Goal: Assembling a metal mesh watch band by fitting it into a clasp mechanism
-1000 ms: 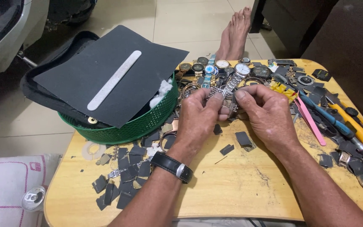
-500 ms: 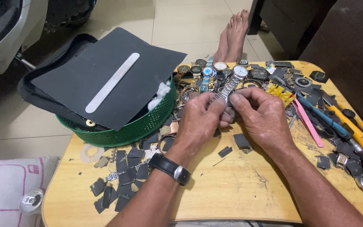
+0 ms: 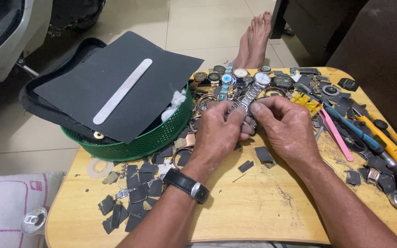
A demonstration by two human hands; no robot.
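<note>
While the silver wristwatch (image 3: 255, 87) sits at the far middle of the wooden table (image 3: 263, 211), its metal band (image 3: 238, 104) pinched between our left hand (image 3: 220, 131) and right hand (image 3: 285, 126), both closed tight on the links, we judge we are partway through working on that band. Any next move calls for a steady fingertip grip (the links are small), with the pink tweezers (image 3: 335, 137) to the right and the green basket (image 3: 148, 140) to the left.

Watch-repair bench (watches (image 3: 235, 80), tools (image 3: 345, 126))
</note>
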